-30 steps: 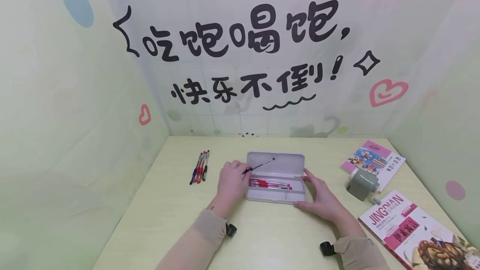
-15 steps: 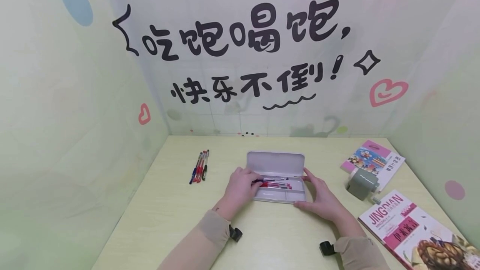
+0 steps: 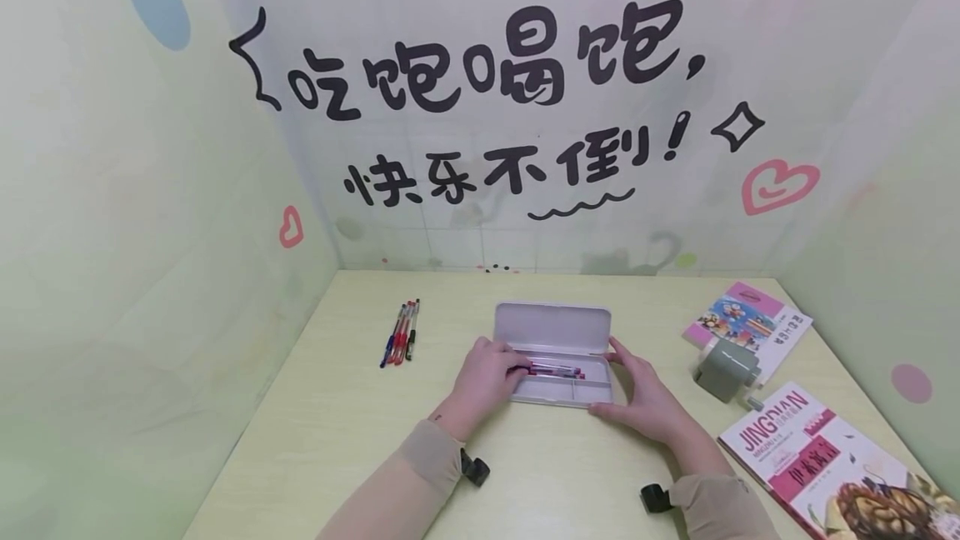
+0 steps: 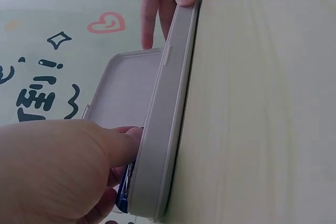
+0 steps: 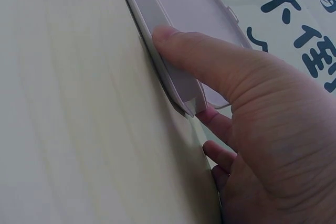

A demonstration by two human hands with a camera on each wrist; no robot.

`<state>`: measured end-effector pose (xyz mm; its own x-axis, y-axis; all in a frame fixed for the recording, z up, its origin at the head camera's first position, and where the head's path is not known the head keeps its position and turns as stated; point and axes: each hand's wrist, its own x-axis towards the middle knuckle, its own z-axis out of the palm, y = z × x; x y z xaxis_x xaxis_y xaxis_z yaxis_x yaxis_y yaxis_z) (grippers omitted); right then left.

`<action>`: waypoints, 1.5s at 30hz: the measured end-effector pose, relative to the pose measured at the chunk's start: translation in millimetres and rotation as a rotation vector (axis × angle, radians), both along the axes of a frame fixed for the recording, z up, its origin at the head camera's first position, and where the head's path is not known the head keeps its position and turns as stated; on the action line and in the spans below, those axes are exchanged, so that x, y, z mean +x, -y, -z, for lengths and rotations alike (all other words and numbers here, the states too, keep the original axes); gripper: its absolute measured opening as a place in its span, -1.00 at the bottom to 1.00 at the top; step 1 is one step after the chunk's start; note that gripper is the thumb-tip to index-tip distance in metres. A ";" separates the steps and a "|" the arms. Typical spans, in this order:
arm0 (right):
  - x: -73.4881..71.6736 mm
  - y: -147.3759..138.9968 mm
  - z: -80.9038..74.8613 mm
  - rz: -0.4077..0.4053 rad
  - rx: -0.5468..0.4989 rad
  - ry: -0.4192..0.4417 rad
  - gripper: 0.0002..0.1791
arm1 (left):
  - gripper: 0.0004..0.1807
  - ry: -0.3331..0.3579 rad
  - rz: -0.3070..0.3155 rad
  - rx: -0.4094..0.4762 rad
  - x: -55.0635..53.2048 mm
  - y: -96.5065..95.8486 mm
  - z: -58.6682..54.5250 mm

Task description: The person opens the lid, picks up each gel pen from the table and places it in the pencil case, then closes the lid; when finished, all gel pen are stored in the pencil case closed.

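Note:
A pale lilac pencil case (image 3: 551,327) lies on the table with its lid raised. My left hand (image 3: 486,377) reaches into its left part, fingers and thumb pinching a blue pen (image 4: 124,188), which shows just inside the near wall in the left wrist view. Several pens (image 3: 558,372) with red parts lie in the long back compartment, partly hidden by this hand. At the case's right end, my right hand (image 3: 647,397) grips it, thumb (image 5: 168,35) on the front wall and fingers round the end and behind.
Several pens (image 3: 400,333), with blue, red and black grips, lie side by side at the left. To the right stands a grey pencil sharpener (image 3: 726,368) with a crank, by a pink-topped booklet (image 3: 750,315). A larger book (image 3: 817,457) lies at the front right.
My left hand has carried the blue pen from over the raised lid down into the case, moving slightly right. The right hand keeps its place on the case.

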<state>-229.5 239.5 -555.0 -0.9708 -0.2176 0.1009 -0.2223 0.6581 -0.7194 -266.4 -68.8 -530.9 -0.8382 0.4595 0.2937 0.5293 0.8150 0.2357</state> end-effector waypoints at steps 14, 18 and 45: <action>1.9 0.0 -2.8 0.000 0.002 0.005 0.41 | -0.82 0.066 -0.016 0.073 -0.1 0.8 4.1; 2.5 -0.6 -4.3 0.003 0.000 0.010 0.41 | -0.80 0.076 -0.068 0.137 -2.4 5.1 -0.9; 1.4 1.1 -3.3 -0.001 0.013 0.014 0.42 | -0.50 0.111 -0.624 0.143 -34.4 122.2 -3.4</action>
<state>-228.1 238.4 -551.7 -0.9720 -0.2194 0.0840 -0.2123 0.6673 -0.7139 -300.8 -191.0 -527.5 -0.9638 -0.1614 0.2121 -0.0677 0.9180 0.3908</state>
